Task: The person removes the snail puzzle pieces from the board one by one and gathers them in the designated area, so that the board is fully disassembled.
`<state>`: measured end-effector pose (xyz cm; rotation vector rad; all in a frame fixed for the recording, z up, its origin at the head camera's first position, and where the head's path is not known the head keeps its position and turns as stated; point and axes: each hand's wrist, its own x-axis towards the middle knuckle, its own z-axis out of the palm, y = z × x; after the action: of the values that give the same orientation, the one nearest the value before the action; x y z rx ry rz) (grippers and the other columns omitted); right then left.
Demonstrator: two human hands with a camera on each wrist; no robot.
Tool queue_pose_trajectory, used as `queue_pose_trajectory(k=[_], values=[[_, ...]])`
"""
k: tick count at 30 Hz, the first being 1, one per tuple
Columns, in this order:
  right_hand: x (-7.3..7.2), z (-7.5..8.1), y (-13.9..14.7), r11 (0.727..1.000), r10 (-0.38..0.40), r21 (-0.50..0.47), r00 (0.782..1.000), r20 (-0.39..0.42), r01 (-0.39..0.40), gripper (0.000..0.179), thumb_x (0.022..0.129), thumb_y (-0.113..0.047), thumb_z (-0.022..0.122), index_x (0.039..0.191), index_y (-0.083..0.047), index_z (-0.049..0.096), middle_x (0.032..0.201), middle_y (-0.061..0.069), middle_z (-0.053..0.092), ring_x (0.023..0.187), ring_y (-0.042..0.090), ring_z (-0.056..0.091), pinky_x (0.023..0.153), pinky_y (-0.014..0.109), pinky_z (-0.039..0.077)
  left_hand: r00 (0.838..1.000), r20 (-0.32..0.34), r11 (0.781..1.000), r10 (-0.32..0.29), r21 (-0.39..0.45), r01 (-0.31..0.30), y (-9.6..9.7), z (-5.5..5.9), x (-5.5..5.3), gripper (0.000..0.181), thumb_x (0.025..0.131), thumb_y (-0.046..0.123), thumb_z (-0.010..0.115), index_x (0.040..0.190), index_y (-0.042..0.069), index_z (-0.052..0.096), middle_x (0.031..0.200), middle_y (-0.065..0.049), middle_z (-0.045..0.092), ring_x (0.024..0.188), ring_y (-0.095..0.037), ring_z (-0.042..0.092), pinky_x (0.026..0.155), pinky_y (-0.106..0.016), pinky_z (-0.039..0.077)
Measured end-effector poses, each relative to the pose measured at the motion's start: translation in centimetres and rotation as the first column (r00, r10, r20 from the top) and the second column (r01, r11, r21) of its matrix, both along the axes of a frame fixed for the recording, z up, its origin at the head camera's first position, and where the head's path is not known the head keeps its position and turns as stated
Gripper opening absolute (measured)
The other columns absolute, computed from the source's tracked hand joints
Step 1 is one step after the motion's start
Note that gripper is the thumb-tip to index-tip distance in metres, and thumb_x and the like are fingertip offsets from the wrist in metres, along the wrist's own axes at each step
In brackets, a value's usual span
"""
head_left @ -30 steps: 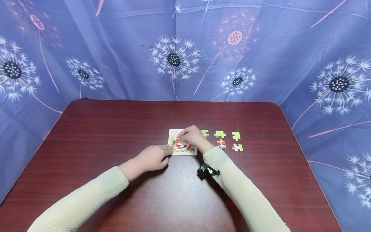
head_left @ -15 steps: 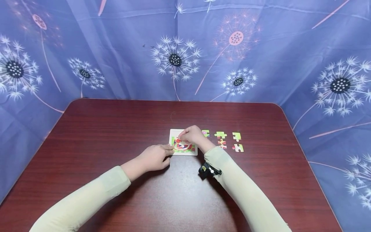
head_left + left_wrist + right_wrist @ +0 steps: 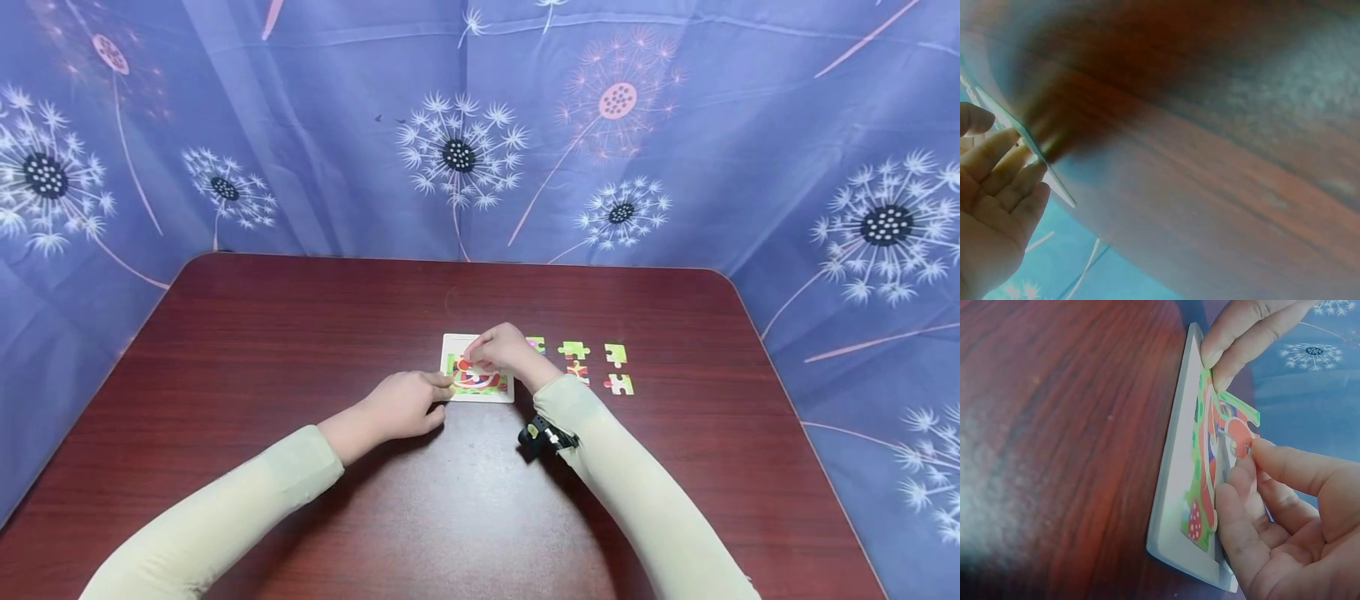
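A jigsaw puzzle tray (image 3: 459, 341) with a pale rim lies on the table, its lower part filled with green, red and blue picture pieces. My right hand (image 3: 507, 346) reaches over it from the right. Between thumb and fingers it pinches a puzzle piece (image 3: 1241, 432) with a red rounded shape and a green edge, tilted up from the assembled part in the right wrist view. My left hand (image 3: 401, 406) rests at the tray's left edge, extended fingertips (image 3: 1215, 353) pressing on the pieces there. In the left wrist view, its fingers lie along the tray's thin edge (image 3: 1063, 190).
Several loose puzzle pieces (image 3: 573, 350) lie in rows right of the tray, some partly behind the right wrist. A small black camera (image 3: 534, 435) is strapped to the right wrist. Beyond the dark red wooden table (image 3: 315, 317) hangs a blue curtain (image 3: 337, 167) with dandelion prints.
The head view has shifted slightly, so everything appears a little further right. Both hands keep nearly the same place on the tray, with the right hand still pinching the puzzle piece.
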<state>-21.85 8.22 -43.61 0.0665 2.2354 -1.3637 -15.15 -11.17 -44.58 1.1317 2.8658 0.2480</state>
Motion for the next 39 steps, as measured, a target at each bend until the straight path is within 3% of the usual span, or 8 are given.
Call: queue_pose_trajectory(k=[7, 16, 24, 27, 34, 39], values=[[-0.3, 0.0, -0.1, 0.994, 0.056, 0.097, 0.996, -0.063, -0.050, 0.018, 0.087, -0.005, 0.068, 0.098, 0.006, 0.079, 0.061, -0.005, 0.063, 0.058, 0.004, 0.053, 0.057, 0.016, 0.048, 1.000, 0.009, 1.000, 0.021, -0.009, -0.021, 0.2, 0.2, 0.0, 0.034, 0.087, 0.019, 0.064, 0.117, 0.010, 0.079, 0.129, -0.008, 0.074, 0.111, -0.028, 0.075, 0.084, -0.046, 0.062], [-0.4, -0.2, -0.2, 0.994, 0.057, 0.093, 0.997, -0.049, -0.053, 0.017, 0.088, -0.004, 0.068, 0.097, 0.006, 0.079, 0.062, -0.004, 0.062, 0.059, 0.006, 0.054, 0.058, 0.017, 0.049, 1.000, -0.011, 1.000, 0.024, -0.012, -0.024, 0.3, 0.2, 0.3, 0.034, 0.085, 0.019, 0.065, 0.115, 0.012, 0.080, 0.127, -0.008, 0.075, 0.107, -0.029, 0.076, 0.082, -0.046, 0.062], [-0.4, 0.2, -0.1, 0.990, 0.070, 0.126, 0.996, -0.050, -0.063, 0.018, 0.088, -0.004, 0.066, 0.098, 0.004, 0.079, 0.064, -0.003, 0.063, 0.061, 0.007, 0.055, 0.059, 0.018, 0.050, 0.999, 0.015, 0.999, 0.041, -0.018, -0.041, 0.5, 0.1, 0.4, 0.036, 0.085, 0.020, 0.064, 0.117, 0.012, 0.079, 0.129, -0.008, 0.074, 0.110, -0.029, 0.075, 0.084, -0.046, 0.062], [-0.5, 0.5, 0.1, 0.990, 0.079, 0.125, 0.995, -0.059, -0.071, 0.019, 0.088, -0.003, 0.065, 0.098, 0.004, 0.079, 0.068, -0.001, 0.065, 0.064, 0.008, 0.057, 0.061, 0.019, 0.051, 0.999, 0.015, 0.999, 0.043, -0.020, -0.043, 0.5, 0.1, 0.3, 0.036, 0.085, 0.020, 0.064, 0.117, 0.011, 0.079, 0.130, -0.008, 0.074, 0.110, -0.029, 0.075, 0.083, -0.047, 0.062], [-0.6, 1.4, 0.7, 0.982, 0.129, 0.149, 0.988, -0.084, -0.115, 0.017, 0.090, -0.006, 0.066, 0.099, 0.001, 0.079, 0.097, 0.012, 0.079, 0.070, 0.009, 0.061, 0.069, 0.022, 0.057, 0.999, 0.001, 0.999, 0.037, -0.019, -0.037, 0.4, 0.0, 0.2, 0.037, 0.085, 0.020, 0.064, 0.118, 0.011, 0.078, 0.130, -0.008, 0.074, 0.111, -0.029, 0.075, 0.081, -0.047, 0.062], [-0.8, 1.5, 1.7, 0.978, 0.171, 0.138, 0.980, -0.105, -0.155, 0.016, 0.090, -0.005, 0.067, 0.099, 0.003, 0.078, 0.092, 0.009, 0.079, 0.072, 0.007, 0.062, 0.071, 0.022, 0.058, 0.999, 0.015, 0.999, 0.046, -0.018, -0.046, 0.4, 0.3, 0.4, 0.038, 0.086, 0.020, 0.065, 0.120, 0.011, 0.077, 0.132, -0.008, 0.073, 0.115, -0.029, 0.073, 0.082, -0.048, 0.062]])
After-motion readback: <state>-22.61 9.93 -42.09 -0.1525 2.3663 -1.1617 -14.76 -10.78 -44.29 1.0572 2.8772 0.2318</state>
